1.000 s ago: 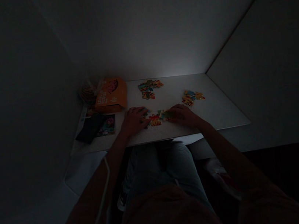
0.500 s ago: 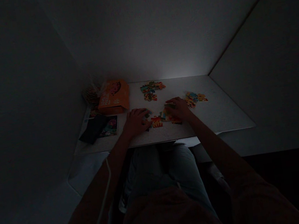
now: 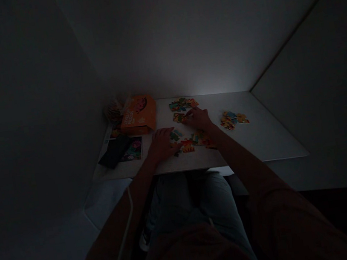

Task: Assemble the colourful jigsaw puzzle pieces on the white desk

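Observation:
In a very dim room, colourful jigsaw pieces lie on a white table (image 3: 258,135). My left hand (image 3: 161,143) rests flat on the near cluster of joined pieces (image 3: 191,142), fingers spread. My right hand (image 3: 199,117) reaches farther back and touches a loose piece (image 3: 178,117) just below the far cluster of pieces (image 3: 183,104). Its fingertips are too dark to show a grip. A third group of pieces (image 3: 233,119) lies to the right, apart from both hands.
An orange puzzle box (image 3: 138,114) stands at the back left, with a netted bundle (image 3: 113,111) behind it. A dark object and a picture card (image 3: 132,148) lie at the left edge. Walls close in at left and back. My knees are under the table's front edge.
My right hand has left the near cluster and moved back toward the far pieces. My left hand has stayed on the near cluster. The camera has shifted slightly left.

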### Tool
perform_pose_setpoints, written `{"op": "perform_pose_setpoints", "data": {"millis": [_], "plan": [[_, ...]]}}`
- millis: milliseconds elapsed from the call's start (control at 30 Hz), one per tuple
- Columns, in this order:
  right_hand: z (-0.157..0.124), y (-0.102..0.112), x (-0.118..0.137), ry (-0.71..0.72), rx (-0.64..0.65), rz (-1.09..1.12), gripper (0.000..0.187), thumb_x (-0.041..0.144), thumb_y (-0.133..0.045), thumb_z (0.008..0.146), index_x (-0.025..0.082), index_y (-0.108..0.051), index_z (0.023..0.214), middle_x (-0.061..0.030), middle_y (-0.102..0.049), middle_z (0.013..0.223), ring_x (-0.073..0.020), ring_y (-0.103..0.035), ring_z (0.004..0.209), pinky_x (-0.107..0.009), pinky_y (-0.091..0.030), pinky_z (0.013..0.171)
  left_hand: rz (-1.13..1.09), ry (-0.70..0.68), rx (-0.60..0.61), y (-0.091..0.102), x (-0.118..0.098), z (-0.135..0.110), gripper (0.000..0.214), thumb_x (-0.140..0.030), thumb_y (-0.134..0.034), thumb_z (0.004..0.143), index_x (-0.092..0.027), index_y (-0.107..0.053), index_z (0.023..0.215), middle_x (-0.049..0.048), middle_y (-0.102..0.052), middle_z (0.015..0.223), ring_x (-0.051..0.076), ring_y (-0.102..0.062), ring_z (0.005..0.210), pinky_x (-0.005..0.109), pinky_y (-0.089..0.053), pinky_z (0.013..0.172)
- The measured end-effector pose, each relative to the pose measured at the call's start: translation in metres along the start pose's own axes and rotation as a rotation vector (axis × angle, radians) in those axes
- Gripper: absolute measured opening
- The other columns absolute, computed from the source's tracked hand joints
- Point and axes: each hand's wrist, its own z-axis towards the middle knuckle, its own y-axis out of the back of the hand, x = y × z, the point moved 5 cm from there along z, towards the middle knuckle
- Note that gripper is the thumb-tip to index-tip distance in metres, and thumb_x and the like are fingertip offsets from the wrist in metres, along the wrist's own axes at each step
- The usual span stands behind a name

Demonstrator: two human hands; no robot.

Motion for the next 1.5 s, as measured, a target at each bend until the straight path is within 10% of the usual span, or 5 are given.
{"op": "perform_pose_setpoints", "data": {"millis": [433, 833, 967, 1200, 1500], "plan": [[-0.029, 0.085, 0.009, 0.092, -0.135, -0.216, 0.044, 0.041, -0.089, 0.100, 0.022, -0.082, 0.140, -0.0196, -0.083, 0.145, -0.0419, -0.080, 0.119, -0.060, -0.047, 0.123, 0.041, 0.027, 0.020, -0.004, 0.001, 0.001, 0.076, -0.056, -0.080, 0.107, -0.018, -0.060, 0.170, 0.0214, -0.065, 0.170, 0.042, -0.055, 0.161, 0.059, -0.039, 0.140], [-0.116, 0.174, 0.071, 0.282, -0.286, -0.025, 0.055, 0.070, -0.082, 0.102, 0.034, -0.080, 0.144, -0.0124, -0.081, 0.148, -0.0433, -0.079, 0.112, -0.070, -0.046, 0.121, 0.067, 0.002, 0.015, -0.007, 0.003, 0.002, 0.070, -0.054, -0.082, 0.106, -0.024, -0.062, 0.167, 0.0201, -0.066, 0.169, 0.042, -0.056, 0.160, 0.059, -0.040, 0.139], [-0.118, 0.158, 0.062, 0.254, -0.266, 0.020, 0.052, 0.067, -0.085, 0.102, 0.032, -0.079, 0.140, -0.0136, -0.082, 0.144, -0.0404, -0.077, 0.109, -0.065, -0.050, 0.118, 0.044, 0.002, 0.004, -0.006, 0.004, 0.003, 0.072, -0.055, -0.079, 0.108, -0.021, -0.061, 0.168, 0.0213, -0.065, 0.170, 0.042, -0.055, 0.161, 0.056, -0.038, 0.141], [-0.106, 0.065, 0.044, 0.151, 0.001, 0.104, 0.039, 0.061, -0.081, 0.108, 0.040, -0.079, 0.140, -0.0087, -0.082, 0.149, -0.0396, -0.080, 0.118, -0.063, -0.052, 0.123, 0.007, 0.051, -0.041, -0.005, 0.008, 0.004, 0.063, -0.045, -0.051, 0.121, -0.010, -0.053, 0.173, 0.0265, -0.060, 0.173, 0.040, -0.053, 0.164, 0.054, -0.036, 0.143], [-0.040, 0.015, 0.014, 0.042, 0.057, 0.092, 0.048, 0.037, -0.073, 0.116, 0.024, -0.073, 0.163, -0.0156, -0.072, 0.166, -0.0263, -0.077, 0.121, -0.043, -0.060, 0.112, -0.014, 0.078, -0.016, -0.005, 0.006, 0.004, 0.068, -0.054, -0.064, 0.115, -0.018, -0.060, 0.172, 0.0232, -0.063, 0.171, 0.043, -0.055, 0.163, 0.058, -0.039, 0.141]]}}
